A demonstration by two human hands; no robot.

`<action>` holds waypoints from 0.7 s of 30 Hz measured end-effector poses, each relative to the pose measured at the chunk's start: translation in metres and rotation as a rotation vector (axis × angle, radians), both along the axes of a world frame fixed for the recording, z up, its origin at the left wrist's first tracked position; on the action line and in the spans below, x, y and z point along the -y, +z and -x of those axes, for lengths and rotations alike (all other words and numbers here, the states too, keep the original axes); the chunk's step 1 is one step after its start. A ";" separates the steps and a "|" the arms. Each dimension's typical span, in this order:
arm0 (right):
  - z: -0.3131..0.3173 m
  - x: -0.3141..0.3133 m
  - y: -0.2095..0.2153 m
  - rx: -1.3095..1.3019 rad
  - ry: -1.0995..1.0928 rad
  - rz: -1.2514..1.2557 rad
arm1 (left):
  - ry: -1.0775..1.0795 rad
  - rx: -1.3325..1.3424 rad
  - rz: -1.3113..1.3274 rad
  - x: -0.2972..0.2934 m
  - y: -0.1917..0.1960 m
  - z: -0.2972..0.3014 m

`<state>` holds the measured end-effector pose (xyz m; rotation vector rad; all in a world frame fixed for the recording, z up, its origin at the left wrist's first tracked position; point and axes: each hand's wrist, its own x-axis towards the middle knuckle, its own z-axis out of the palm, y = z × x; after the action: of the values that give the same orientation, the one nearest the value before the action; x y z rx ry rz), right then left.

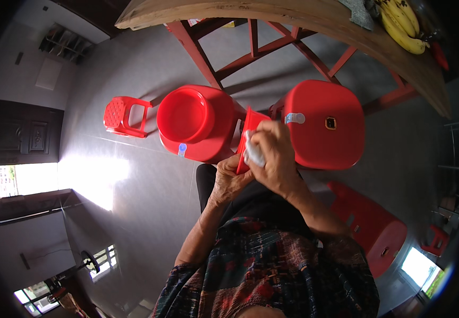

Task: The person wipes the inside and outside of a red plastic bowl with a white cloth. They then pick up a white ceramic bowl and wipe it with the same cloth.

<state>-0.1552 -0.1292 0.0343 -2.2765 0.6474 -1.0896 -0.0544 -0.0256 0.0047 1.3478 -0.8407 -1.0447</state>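
In front of my lap, a red plastic object (246,125) with a raised rim is held tilted and seen nearly edge-on; its exact kind is unclear. My left hand (230,178) grips its lower edge, fingers closed round it. Bunched in my right hand (276,153) is a white cloth (254,150), pressed against the red plastic. Just left of my hands, a round red basin (185,115) sits on a red plastic stool (221,112). To the right stands a second, broad red stool (322,135) with a sticker on top.
A wooden table (303,18) on red legs spans the far side, with bananas (401,26) on its right part. A small red stool (117,114) stands at the left. Another red stool (380,238) is near my right elbow. Grey tiled floor (150,175) lies between.
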 end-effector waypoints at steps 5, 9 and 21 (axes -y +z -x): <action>-0.001 0.046 -0.021 0.017 0.139 -0.463 | -0.154 -0.025 -0.043 -0.011 0.002 0.002; 0.010 0.069 -0.022 -0.029 0.410 -0.804 | -0.203 -0.075 -0.037 -0.014 0.005 0.005; -0.002 -0.007 -0.003 -0.154 0.295 0.195 | -0.056 0.241 0.020 -0.007 -0.012 0.004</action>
<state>-0.1530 -0.1221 0.0316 -2.5417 0.2567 -0.8726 -0.0583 -0.0185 -0.0077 1.4592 -1.0705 -0.9251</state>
